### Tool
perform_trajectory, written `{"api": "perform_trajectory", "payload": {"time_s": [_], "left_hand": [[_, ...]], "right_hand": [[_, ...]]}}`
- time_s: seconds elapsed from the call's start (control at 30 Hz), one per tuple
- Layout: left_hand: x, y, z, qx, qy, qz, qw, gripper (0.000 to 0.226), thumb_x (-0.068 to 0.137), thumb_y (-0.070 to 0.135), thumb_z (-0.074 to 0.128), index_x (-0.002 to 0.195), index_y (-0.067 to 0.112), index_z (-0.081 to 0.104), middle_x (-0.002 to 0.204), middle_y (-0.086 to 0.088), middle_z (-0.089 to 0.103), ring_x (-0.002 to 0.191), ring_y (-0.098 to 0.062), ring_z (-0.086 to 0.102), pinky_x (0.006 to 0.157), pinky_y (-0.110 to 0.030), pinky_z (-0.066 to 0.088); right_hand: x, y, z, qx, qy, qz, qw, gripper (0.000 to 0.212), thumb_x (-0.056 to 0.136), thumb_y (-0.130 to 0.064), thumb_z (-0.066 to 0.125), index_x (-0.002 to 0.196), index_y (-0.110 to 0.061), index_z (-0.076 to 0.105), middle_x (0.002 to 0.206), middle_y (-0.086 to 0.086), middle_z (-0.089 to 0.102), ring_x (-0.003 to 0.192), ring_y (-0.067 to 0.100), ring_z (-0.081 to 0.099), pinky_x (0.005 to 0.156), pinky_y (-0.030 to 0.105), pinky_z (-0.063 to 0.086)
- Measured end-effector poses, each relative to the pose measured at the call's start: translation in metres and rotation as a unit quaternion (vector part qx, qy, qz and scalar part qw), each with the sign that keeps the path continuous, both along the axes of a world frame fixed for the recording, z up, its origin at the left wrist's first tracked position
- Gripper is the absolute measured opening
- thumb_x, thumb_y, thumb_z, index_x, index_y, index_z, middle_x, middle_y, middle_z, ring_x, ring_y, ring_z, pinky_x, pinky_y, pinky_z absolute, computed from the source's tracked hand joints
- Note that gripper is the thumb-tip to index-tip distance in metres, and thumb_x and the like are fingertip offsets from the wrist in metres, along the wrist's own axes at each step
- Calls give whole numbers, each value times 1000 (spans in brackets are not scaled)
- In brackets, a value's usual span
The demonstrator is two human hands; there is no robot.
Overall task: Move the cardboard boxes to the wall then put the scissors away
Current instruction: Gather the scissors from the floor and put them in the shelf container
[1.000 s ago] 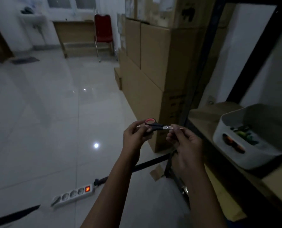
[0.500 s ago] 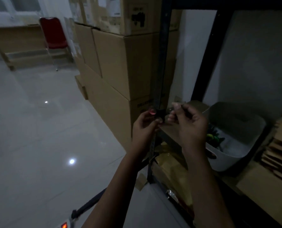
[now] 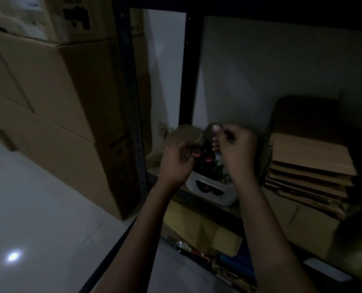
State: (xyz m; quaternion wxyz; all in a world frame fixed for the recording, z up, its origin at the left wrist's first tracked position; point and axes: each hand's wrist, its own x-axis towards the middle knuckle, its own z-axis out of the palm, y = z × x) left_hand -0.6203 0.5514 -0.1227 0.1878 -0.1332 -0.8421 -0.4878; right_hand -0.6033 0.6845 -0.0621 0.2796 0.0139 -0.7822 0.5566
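- Scissors: red-lined handles, held above the white bin on the shelf; blades lost in the dark.
- Left hand: fingers clamped on the scissors' handle end.
- Right hand: fingers curled together, just beside the scissors; any hold too dark to tell.
- Cardboard boxes: stacked left of the shelf frame.
- Flattened cardboard: piled right of the bin.
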Motion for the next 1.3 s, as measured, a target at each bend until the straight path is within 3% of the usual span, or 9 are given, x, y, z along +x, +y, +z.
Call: {"api": "perform_trajectory", "payload": {"time_s": [0.1, 0.23, 0.37, 0.47, 0.63, 0.93, 1.03, 1.23, 1.3], "left_hand": [[-9, -1, -9, -67, -8, -17, 998, 38, 85, 19, 50, 119, 15, 66, 117, -5, 66, 110, -21, 59, 90, -33, 47], [-14, 1, -18, -72, -3, -38, 997, 34, 87, 8, 51, 118, 13, 64, 116, -6, 64, 104, -21, 61, 84, -29, 48], [-17, 1, -22, -70, 2, -34, 997, 38, 86, 23, 44, 117, 13, 64, 115, -5, 64, 101, -21, 61, 84, -37, 49], [-17, 1, -26, -70, -7, -28, 997, 41, 87, 31, 40, 116, 16, 65, 115, -4, 63, 99, -22, 61, 83, -44, 50], [-17, 0, -24, -89, -39, -27, 995, 42, 86, 34, 39, 113, 18, 66, 117, -2, 61, 101, -23, 61, 87, -48, 48], [-24, 2, -22, -219, -23, 7, 976, 25, 95, 16, 46, 111, 21, 65, 117, -2, 63, 88, -27, 62, 82, -46, 49], [-17, 7, -5, -294, -28, 16, 955, 31, 98, 16, 42, 122, 21, 59, 110, -6, 67, 88, -28, 62, 79, -39, 47], [-4, 21, 39, -337, 46, 9, 940, 44, 91, 16, 49, 135, 15, 46, 131, -9, 55, 113, -29, 56, 88, -38, 43], [0, 32, 64, -295, 130, 17, 946, 49, 91, 14, 50, 139, 13, 43, 142, -9, 48, 123, -28, 50, 94, -41, 40]], "right_hand": [[-10, 3, -9, 52, -32, -7, 998, 22, 95, -17, 61, 77, -7, 65, 67, 7, 65, 64, 21, 64, 61, 36, 55], [-11, 7, -24, 105, -77, 22, 991, 13, 93, -12, 63, 96, -6, 74, 82, 1, 67, 75, 9, 60, 61, 9, 42], [-9, 11, -31, 187, -158, 53, 968, 14, 91, -12, 65, 96, -3, 76, 89, 7, 72, 84, 16, 65, 69, 23, 45], [-9, 16, -36, 231, -204, 48, 950, 20, 93, -3, 59, 106, -5, 74, 105, 9, 71, 98, 19, 64, 74, 20, 42], [-8, 24, -41, 156, -236, 12, 959, 34, 93, 7, 45, 109, -10, 71, 95, 8, 66, 83, 17, 58, 56, 18, 39], [4, 12, -30, 204, -232, 13, 951, 27, 96, -3, 48, 111, -7, 69, 111, 11, 66, 98, 21, 59, 74, 23, 41], [17, 12, -16, 232, -210, 9, 950, 20, 94, -7, 54, 106, -8, 71, 105, 12, 68, 87, 17, 57, 71, 26, 44], [27, 18, 28, 303, -143, -39, 941, 29, 96, -17, 55, 122, -7, 61, 117, 12, 63, 99, 21, 60, 72, 20, 45], [30, 25, 46, 340, -80, -92, 932, 33, 95, -17, 54, 128, -11, 58, 126, 11, 57, 114, 25, 53, 86, 28, 47]]}}
